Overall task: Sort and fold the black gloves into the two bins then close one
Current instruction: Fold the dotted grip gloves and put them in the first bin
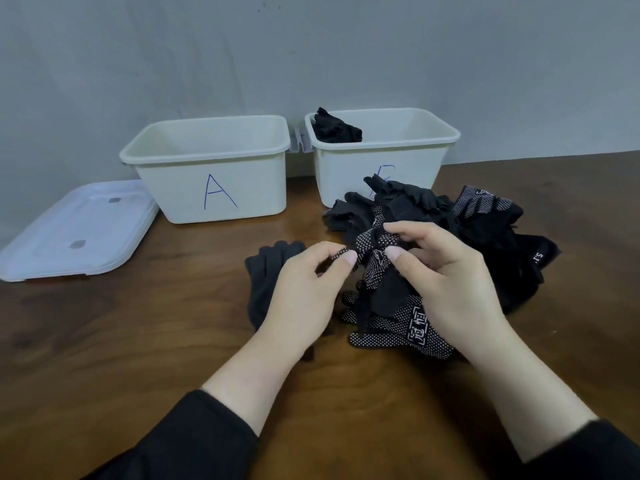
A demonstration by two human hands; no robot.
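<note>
The left hand (304, 289) pinches one fingertip of a dotted glove (375, 251) between thumb and forefinger, and the right hand (446, 278) pinches the same glove near its middle. To do this step well, I think both hands should pull it free of the pile (450, 237) first, then lay it flat before folding. A plain glove (266, 278) lies on the bench (138, 341) beside the left hand. At the far edge stand bin A (211, 168), with nothing visible inside, and the second bin (384, 150), holding one dark glove. A lid (76, 230) lies at the left edge.
</note>
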